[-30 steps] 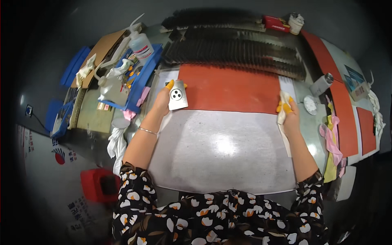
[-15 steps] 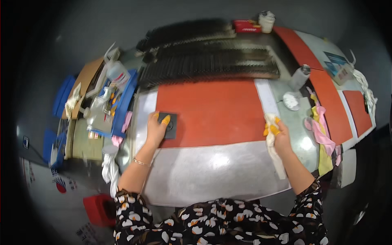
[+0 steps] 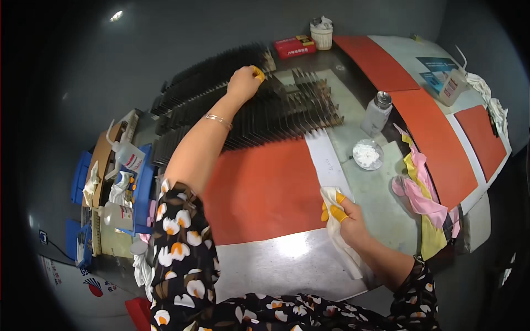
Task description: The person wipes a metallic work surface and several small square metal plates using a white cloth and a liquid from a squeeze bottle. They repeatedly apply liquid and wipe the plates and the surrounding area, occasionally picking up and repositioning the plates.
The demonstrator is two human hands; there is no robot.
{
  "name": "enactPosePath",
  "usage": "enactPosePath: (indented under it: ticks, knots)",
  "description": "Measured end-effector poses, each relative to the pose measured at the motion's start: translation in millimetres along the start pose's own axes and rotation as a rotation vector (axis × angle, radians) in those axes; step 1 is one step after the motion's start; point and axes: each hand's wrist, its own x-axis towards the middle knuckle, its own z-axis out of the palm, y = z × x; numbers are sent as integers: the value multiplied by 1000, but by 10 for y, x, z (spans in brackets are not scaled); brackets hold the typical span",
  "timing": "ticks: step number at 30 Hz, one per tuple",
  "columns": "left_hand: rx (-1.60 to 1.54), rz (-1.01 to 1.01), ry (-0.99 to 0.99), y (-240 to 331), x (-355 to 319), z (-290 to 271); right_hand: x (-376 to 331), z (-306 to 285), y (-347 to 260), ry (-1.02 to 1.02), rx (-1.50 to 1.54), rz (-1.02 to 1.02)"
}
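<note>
My left hand is stretched far across the table and rests on the rows of upright black plates in a rack, fingers curled with orange finger cots at the tips; I cannot tell whether it grips a plate. My right hand, also with orange finger cots, is closed around a white cloth that hangs down over the metal table. Between the two hands lies an orange mat.
A small dish of white material and a pump bottle stand right of the rack. Pink and yellow cloths drape at the right. A red box and a cup sit at the back. Bottles and blue trays crowd the left side.
My left hand has left the dark plate on the orange mat and reached far out to the black rack. My right hand keeps the cloth and has shifted slightly nearer.
</note>
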Motion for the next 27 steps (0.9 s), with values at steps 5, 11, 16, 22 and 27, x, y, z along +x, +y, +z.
enactPosePath:
  ticks: [5, 11, 16, 22, 27]
  knots:
    - [445, -200, -104, 601, 283, 393, 43, -67, -20, -1, -26, -47]
    - [456, -372, -176, 735, 455, 463, 55, -79, 38, -17, -112, -113]
    - [-36, -250, -232, 762, 234, -272, -61, -74, -268, 114, 198, 10]
    - [-1507, -385, -161, 258, -1545, -772, -111, -596, -1536, 342, 132, 26]
    - [-1881, -852, 9, 488, -3005, -492, 771, -1485, -2057, 316, -1549, -324]
